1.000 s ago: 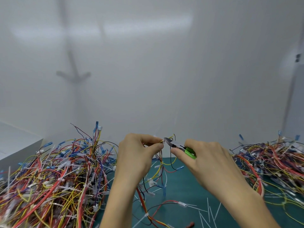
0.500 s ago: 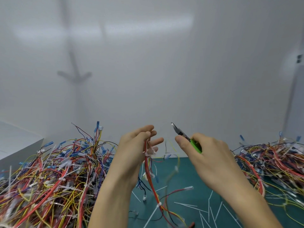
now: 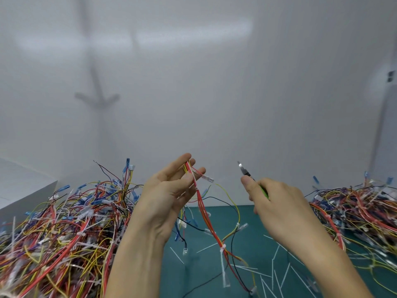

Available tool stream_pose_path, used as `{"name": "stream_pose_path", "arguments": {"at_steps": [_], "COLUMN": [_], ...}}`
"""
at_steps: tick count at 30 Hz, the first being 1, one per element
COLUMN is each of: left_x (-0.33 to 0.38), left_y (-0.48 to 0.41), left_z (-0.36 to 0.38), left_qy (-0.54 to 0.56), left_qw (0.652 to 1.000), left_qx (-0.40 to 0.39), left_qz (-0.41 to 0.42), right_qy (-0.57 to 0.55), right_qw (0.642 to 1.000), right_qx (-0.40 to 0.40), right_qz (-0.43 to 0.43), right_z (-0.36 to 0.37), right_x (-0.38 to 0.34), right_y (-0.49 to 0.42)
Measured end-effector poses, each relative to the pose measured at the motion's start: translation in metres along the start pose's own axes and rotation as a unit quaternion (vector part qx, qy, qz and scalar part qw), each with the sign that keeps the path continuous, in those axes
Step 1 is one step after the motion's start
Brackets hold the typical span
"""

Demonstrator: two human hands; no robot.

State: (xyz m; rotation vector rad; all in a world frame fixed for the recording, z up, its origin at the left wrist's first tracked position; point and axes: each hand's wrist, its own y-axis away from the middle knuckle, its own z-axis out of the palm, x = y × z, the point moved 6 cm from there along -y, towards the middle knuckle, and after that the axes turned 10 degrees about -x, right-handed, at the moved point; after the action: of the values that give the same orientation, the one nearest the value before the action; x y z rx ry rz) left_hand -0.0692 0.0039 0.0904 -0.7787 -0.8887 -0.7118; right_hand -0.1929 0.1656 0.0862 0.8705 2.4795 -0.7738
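Observation:
My left hand [image 3: 169,190] is raised above the green mat [image 3: 247,237] and pinches a wire harness [image 3: 206,214] of red, yellow and black wires near its top end. The harness hangs down to the mat, bound by a white cable tie [image 3: 223,254]. To its right, my right hand [image 3: 272,203] grips small cutters [image 3: 245,171] with green handles. The metal jaws point up and to the left, apart from the harness. The handles are mostly hidden in my fist.
A big tangled pile of coloured wire harnesses [image 3: 64,233] fills the left of the table, a second pile [image 3: 361,214] the right. Cut white cable-tie ends [image 3: 277,274] lie scattered on the mat. A white box [image 3: 21,190] stands at far left. A white wall rises behind.
The cutters have come off the harness and my right hand has drawn back to the right. My left hand has lifted the harness higher, its fingers now more extended.

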Motion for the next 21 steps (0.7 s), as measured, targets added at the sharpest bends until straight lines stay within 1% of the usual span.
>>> {"name": "stream_pose_path", "arguments": {"at_steps": [3, 5, 10, 15, 21], "left_x": [0.000, 0.000, 0.002, 0.001, 0.000], "left_y": [-0.001, -0.002, -0.003, -0.002, -0.002], "left_z": [-0.003, -0.005, -0.009, -0.005, -0.002], "left_qy": [0.037, 0.055, 0.039, 0.044, 0.047], "left_qw": [0.999, 0.998, 0.998, 0.998, 0.998], "left_qx": [0.013, 0.024, 0.036, 0.024, 0.026], "left_qz": [0.012, 0.020, 0.035, 0.037, 0.037], "right_qy": [0.052, 0.073, 0.032, -0.021, -0.052], "right_qw": [0.997, 0.993, 0.989, 0.985, 0.985], "right_qx": [-0.057, -0.090, -0.142, -0.155, -0.140], "right_qz": [0.025, 0.025, -0.027, -0.073, -0.083], "right_z": [0.009, 0.015, 0.019, 0.022, 0.021], "right_x": [0.008, 0.010, -0.005, -0.026, -0.033], "right_y": [0.001, 0.001, 0.005, 0.010, 0.010]}}
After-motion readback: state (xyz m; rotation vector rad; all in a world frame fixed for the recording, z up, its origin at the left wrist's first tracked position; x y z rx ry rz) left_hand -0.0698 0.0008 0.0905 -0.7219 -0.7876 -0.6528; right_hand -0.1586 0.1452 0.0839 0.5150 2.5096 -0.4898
